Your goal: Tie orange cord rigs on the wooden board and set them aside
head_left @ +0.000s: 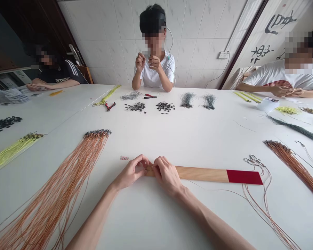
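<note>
Left hand [131,172], right hand [167,175] pinch a wooden strip [200,174] near blurry tag [124,157].

This is a small work room where people make things by hand. Long white tables [172,139] stand close together. A person in a white shirt [153,74] sits across from the camera, and two more people sit at the sides, a person in a black shirt [62,74] and a person in a white top [281,78]. On the tables lie bundles of long orange cords [49,198], heaps of small black bits [165,106], red-handled pliers [110,106] and a flat wooden board with a red end [203,174]. The walls have shiny white tiles [198,21] and big black brush writing [261,52].
</note>
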Motion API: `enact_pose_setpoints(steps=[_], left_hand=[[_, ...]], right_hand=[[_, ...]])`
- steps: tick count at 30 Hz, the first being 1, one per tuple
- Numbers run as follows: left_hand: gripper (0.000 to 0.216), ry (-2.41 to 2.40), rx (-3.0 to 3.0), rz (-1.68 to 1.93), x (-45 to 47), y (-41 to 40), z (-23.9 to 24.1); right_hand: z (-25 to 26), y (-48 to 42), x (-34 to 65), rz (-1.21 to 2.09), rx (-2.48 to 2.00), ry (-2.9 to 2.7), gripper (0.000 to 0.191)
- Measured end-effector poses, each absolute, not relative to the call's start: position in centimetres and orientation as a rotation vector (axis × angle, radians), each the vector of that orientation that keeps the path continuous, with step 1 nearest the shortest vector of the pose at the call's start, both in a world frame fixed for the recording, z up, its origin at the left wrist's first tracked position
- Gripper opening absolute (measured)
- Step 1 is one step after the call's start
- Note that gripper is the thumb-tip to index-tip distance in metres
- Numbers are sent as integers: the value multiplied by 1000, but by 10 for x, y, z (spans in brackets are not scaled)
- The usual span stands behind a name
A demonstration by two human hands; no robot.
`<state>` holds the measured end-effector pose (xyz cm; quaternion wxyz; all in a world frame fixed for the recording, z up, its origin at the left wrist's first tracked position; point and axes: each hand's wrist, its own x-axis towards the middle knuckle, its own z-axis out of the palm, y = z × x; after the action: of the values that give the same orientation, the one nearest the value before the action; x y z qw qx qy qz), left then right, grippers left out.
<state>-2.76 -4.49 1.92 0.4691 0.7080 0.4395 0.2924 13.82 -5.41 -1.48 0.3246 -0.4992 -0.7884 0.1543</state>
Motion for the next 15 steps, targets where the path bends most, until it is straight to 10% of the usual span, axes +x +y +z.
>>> enact_pose_setpoints(steps=[15], left_hand=[[11,1110,1779,687,-29,-45,18]], right_hand=[[-14,-54,138,401,-1318,-2070,17]])
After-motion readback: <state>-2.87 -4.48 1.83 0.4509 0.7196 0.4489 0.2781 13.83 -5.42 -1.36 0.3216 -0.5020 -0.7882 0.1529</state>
